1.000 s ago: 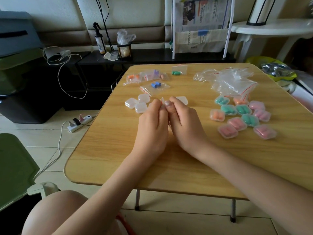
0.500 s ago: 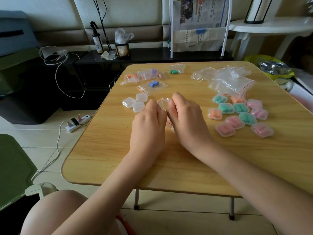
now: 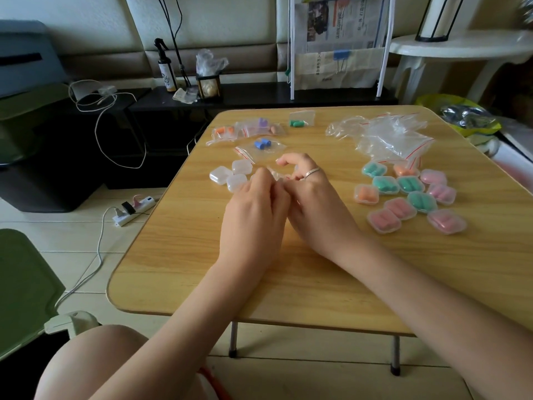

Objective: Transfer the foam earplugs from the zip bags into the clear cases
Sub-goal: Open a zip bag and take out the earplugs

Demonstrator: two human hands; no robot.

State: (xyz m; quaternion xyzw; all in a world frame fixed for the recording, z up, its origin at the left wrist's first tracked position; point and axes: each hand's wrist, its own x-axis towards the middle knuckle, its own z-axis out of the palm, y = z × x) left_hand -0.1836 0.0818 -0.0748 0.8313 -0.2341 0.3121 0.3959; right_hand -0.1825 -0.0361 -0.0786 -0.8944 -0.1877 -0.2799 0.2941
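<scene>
My left hand [image 3: 253, 209] and my right hand [image 3: 311, 197] meet at the middle of the wooden table [image 3: 202, 255], both pinching a small clear zip bag [image 3: 278, 176] between their fingertips; its contents are hidden. Behind them lie zip bags with blue earplugs [image 3: 262, 144], orange earplugs [image 3: 224, 130], purple earplugs [image 3: 262, 122] and green earplugs [image 3: 297, 122]. Three empty clear cases [image 3: 230, 176] sit to the left of my fingers. Several filled cases [image 3: 409, 197] with teal, orange and pink earplugs lie to the right.
A heap of empty zip bags [image 3: 389, 137] lies at the back right of the table. A power strip [image 3: 135, 210] and a white cable [image 3: 98, 255] are on the floor to the left. A black shelf [image 3: 259, 95] with a spray bottle stands behind the table.
The hands have moved slightly away from me, the right index finger has lifted and spread, and the small bag between the fingertips shows more. The camera has shifted a little.
</scene>
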